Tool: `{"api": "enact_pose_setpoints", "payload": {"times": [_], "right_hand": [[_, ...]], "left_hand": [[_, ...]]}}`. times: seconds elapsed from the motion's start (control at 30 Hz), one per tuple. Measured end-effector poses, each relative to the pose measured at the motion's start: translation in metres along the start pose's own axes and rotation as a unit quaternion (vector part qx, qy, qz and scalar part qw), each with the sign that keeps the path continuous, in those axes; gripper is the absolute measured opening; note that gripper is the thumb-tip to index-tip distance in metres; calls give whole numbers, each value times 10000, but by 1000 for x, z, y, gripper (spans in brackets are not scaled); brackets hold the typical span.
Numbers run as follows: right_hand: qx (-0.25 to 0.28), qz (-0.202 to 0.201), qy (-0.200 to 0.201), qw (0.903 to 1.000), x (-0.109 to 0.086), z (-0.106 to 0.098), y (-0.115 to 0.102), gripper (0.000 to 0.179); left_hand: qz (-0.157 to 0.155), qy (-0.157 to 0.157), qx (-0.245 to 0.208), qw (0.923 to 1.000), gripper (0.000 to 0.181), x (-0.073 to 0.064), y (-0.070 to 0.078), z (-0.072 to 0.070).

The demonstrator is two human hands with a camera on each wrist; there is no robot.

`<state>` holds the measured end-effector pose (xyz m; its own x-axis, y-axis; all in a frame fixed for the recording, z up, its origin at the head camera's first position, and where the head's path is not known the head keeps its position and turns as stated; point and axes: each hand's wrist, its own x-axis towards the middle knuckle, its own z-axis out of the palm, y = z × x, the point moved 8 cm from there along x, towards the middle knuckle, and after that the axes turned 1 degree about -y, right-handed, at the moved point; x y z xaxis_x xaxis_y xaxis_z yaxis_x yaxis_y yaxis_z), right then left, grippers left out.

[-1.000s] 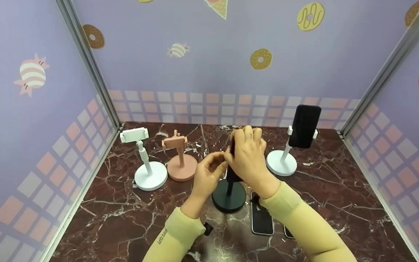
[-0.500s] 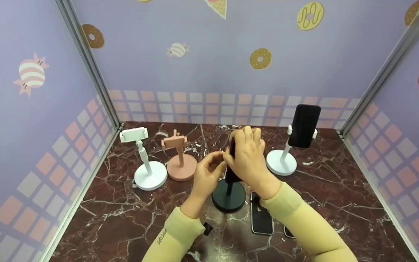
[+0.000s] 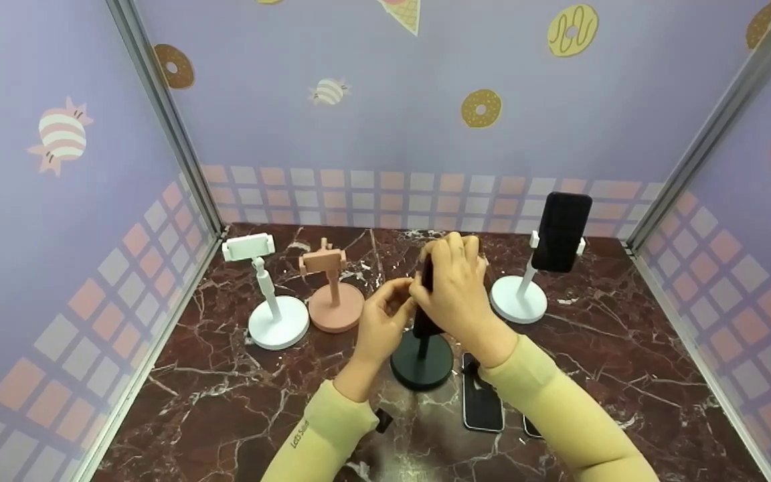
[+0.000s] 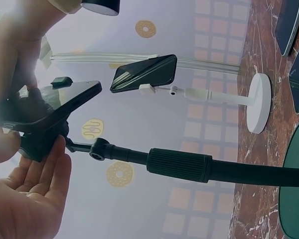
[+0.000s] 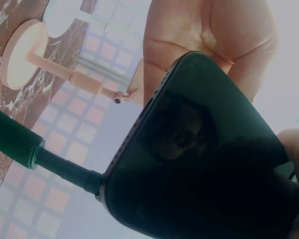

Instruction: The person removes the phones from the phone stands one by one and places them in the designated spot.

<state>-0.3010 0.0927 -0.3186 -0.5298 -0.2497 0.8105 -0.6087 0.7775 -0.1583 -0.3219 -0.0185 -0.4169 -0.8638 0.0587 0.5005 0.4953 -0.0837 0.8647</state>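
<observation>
In the head view, both hands meet above a black phone stand point(image 3: 422, 361) whose round base sits on the table. My left hand point(image 3: 380, 325) pinches the stand's black clamp point(image 4: 37, 144) between thumb and fingers. A black phone point(image 5: 189, 169) lies tilted at that clamp, its lower end showing under the right hand in the head view. My right hand point(image 3: 456, 288) grips the phone from above, fingers bent over its far side and thumb at its near edge. The stand's ribbed collar point(image 4: 179, 165) and thin neck lead up to the clamp.
A white phone stand point(image 3: 278, 323) and a pink one point(image 3: 336, 308) stand at left. Right of the hands, another white stand point(image 3: 518, 300) bears a black phone point(image 3: 561, 232). One phone point(image 3: 482, 402) lies flat on the marble-patterned table, another point(image 3: 531, 428) is partly under the right sleeve.
The right hand and the phone have shifted very slightly left. The left hand stays at the clamp, and the stands have not moved.
</observation>
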Motion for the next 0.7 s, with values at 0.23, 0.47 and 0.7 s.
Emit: {"api": "enact_pose_setpoints", "payload": {"times": [0.23, 0.47, 0.7], "right_hand": [[130, 47, -66, 9999, 0, 0, -2, 32], [188, 25, -52, 9998, 1, -1, -2, 32], [188, -95, 74, 9998, 1, -3, -3, 34]], "left_hand": [[-7, 34, 14, 10000, 26, 0, 0, 0], [-26, 59, 19, 10000, 26, 0, -1, -1], [-90, 52, 41, 9999, 26, 0, -3, -2]]}}
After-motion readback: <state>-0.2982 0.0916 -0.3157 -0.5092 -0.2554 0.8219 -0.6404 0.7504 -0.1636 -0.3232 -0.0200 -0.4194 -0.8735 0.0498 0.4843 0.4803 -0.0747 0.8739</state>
